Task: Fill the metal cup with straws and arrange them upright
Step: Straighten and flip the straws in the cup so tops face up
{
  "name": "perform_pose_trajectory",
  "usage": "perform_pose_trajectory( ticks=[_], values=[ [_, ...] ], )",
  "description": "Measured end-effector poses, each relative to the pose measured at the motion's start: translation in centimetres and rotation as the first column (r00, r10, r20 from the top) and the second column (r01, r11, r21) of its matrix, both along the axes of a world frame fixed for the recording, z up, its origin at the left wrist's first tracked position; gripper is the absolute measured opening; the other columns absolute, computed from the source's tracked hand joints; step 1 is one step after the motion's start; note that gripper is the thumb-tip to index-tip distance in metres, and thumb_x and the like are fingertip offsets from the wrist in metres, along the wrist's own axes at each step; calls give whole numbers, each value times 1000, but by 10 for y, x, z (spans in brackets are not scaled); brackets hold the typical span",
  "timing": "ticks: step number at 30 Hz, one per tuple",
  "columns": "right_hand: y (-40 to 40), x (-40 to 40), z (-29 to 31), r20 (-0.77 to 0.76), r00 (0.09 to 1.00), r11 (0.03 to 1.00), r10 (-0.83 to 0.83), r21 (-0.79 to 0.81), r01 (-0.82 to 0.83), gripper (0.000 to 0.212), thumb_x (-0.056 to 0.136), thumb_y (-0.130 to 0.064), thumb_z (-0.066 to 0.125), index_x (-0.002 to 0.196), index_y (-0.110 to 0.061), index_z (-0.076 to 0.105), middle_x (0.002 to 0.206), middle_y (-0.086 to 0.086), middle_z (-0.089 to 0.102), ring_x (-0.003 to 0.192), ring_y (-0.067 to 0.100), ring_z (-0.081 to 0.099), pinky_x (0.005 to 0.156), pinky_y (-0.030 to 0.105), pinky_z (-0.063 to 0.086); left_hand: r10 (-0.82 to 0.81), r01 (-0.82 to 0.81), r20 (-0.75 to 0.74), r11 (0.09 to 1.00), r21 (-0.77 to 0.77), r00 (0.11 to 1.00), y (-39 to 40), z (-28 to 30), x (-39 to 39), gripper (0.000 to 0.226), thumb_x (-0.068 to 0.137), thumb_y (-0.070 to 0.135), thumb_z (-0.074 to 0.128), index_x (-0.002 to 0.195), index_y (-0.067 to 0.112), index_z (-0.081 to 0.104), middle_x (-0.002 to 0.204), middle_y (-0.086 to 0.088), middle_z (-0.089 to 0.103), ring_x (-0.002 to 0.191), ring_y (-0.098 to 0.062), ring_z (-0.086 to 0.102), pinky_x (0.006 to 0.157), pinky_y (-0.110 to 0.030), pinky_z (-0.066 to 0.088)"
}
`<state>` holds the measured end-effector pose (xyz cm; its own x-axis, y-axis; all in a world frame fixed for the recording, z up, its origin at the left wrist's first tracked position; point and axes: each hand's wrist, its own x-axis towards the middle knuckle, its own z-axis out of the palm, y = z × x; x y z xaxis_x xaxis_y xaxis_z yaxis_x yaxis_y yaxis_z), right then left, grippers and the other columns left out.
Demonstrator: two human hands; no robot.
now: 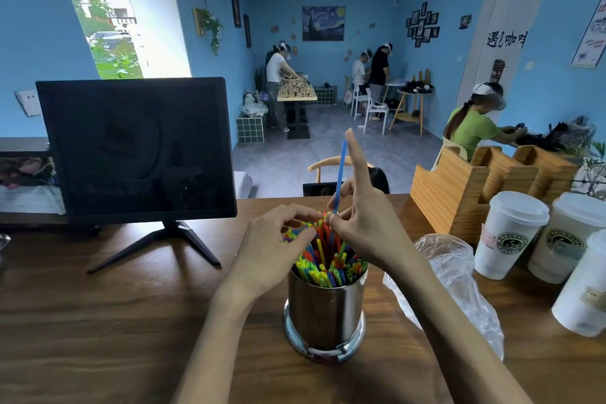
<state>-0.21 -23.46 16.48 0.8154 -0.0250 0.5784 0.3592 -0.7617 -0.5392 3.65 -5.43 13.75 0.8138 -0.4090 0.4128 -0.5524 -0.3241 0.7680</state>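
Shiny steel cup (324,311) brims with thin plastic straws (328,267); both hands' fingers (303,234) pinch straws.

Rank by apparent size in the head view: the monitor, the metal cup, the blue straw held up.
1. Monitor, largest.
2. Metal cup.
3. Blue straw, smallest.
The cup stands nearer the camera, yet the order looks clear.

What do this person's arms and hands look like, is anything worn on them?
Both arms are bare as far as the view reaches: no sleeves, gloves, watch or bracelet. The left hand and right hand show no rings that I can make out, and the nails look short and unpainted.
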Motion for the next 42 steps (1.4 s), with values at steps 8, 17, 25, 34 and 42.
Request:
perform_pose_trajectory(
  ticks=[8, 17, 25, 34, 42],
  values=[
    [-1, 0, 7, -35, 999, 1000, -26, -12, 25, 122, 86, -9, 72, 149, -54, -22, 75, -2, 62, 55, 9, 56, 59, 37, 54, 12, -12, 10, 1000, 18, 1000, 0, -2, 2, 19, 95, 26, 70, 110, 38, 72, 109, 20, 69, 107, -2, 63, 90, -27, 55],
    [-4, 4, 2, -49, 998, 999, -39, -18, 38, 123, 86, -7, 74, 151, -53, -20, 81, -2, 66, 56, 9, 60, 62, 39, 57, 19, -19, 15, 1000, 22, 1000, 0, -2, 2, 19, 94, 26, 70, 109, 38, 71, 109, 20, 69, 106, -1, 63, 86, -21, 53],
    [0, 5, -9, 8, 993, 992, -120, -42, 120, 14, 89, -29, 76, 103, -29, 75, 91, -19, 69, 71, -2, 64, 77, 36, 58, 23, -23, 6, 1000, 7, 1000, 2, -5, 5, 19, 94, 25, 71, 105, 41, 72, 108, 21, 69, 105, -1, 64, 82, -16, 49],
    [-4, 2, -12, -187, 976, 989, -110, -117, 89, 10, 84, -32, 75, 87, -25, 82, 99, -12, 70, 89, 7, 63, 82, 35, 57, -18, -9, 120, 976, 216, 993, 12, 0, 0, 10, 89, 33, 74, 92, 42, 78, 102, 24, 64, 110, -4, 53, 94, -36, 48],
    [-5, 4, -22, -176, 980, 991, -90, -117, 70, 18, 93, -32, 68, 102, -24, 81, 105, -12, 71, 90, 2, 59, 72, 10, 39, -39, 13, 89, 962, 274, 995, 15, 2, 6, 9, 82, 36, 75, 87, 43, 77, 101, 22, 60, 107, -5, 55, 92, -37, 51]
  ],
)
